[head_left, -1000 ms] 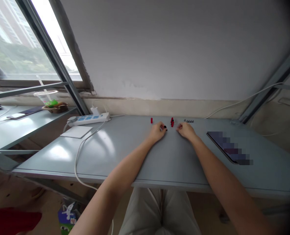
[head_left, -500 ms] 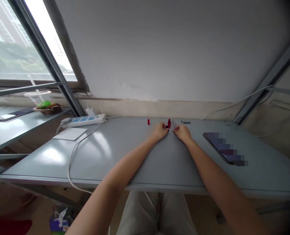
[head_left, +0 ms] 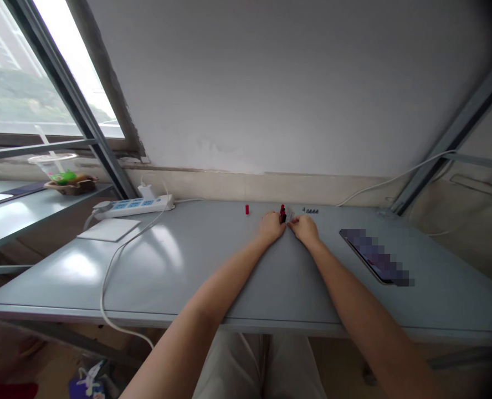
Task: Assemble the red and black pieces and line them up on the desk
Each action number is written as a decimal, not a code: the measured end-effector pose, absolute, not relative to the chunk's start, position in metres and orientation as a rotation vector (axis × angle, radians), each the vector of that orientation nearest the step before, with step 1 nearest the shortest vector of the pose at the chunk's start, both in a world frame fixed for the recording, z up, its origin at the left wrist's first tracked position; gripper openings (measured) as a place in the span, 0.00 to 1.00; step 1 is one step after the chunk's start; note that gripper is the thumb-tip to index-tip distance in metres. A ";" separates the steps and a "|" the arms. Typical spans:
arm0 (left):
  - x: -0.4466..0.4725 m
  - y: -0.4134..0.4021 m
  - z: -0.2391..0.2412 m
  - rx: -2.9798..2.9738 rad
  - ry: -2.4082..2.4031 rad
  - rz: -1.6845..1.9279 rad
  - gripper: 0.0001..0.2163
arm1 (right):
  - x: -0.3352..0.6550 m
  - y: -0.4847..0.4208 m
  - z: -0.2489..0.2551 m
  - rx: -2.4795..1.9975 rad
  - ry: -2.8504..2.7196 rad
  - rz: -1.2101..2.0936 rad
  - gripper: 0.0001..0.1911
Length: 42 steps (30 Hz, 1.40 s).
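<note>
My left hand [head_left: 272,227] is closed on a small red-and-black part [head_left: 282,214] toward the back of the desk. Its exact kind is too small to make out. Right beside it, my right hand [head_left: 306,229] pinches at the lower edge of a small clear plastic piece [head_left: 290,214]. The two hands nearly meet, and fingers hide part of what they hold. A small red cylinder [head_left: 247,209] stands upright to the left of my hands. Several tiny dark pieces [head_left: 311,211] lie in a row just behind my right hand.
On the grey desk [head_left: 213,266], a phone-like tablet [head_left: 370,255] with a blurred screen lies to the right. To the left are a power strip [head_left: 136,206], a white flat square [head_left: 108,230] and a white cable [head_left: 104,282] hanging over the front edge. A wall [head_left: 246,111] rises behind.
My right hand has shifted slightly toward my left, and the clear piece now sits closer to the red-and-black part. The whole view has moved a little.
</note>
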State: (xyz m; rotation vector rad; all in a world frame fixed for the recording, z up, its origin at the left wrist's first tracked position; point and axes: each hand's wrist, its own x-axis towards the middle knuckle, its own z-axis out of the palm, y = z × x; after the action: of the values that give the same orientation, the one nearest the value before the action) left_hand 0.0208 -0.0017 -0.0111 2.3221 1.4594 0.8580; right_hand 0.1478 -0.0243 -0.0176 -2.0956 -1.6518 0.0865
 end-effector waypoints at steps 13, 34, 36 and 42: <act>0.030 -0.009 -0.007 2.275 1.574 0.828 0.04 | 0.149 -0.023 -0.018 -2.087 -1.645 0.085 0.12; -0.061 0.018 0.007 2.298 1.798 0.784 0.17 | 0.150 -0.024 -0.017 -2.067 -1.639 0.116 0.12; -0.062 0.019 0.005 2.195 1.785 0.825 0.13 | 0.150 -0.024 -0.016 -2.069 -1.648 0.122 0.12; -0.062 0.011 -0.004 1.795 1.548 1.058 0.07 | 0.149 -0.031 -0.010 -2.160 -1.727 0.074 0.13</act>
State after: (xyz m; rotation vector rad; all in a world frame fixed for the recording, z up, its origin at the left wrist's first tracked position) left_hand -0.0621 0.0108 -0.0037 1.7948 1.5477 1.0582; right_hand 0.1489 -0.0313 -0.0105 -2.1602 -1.7265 0.0738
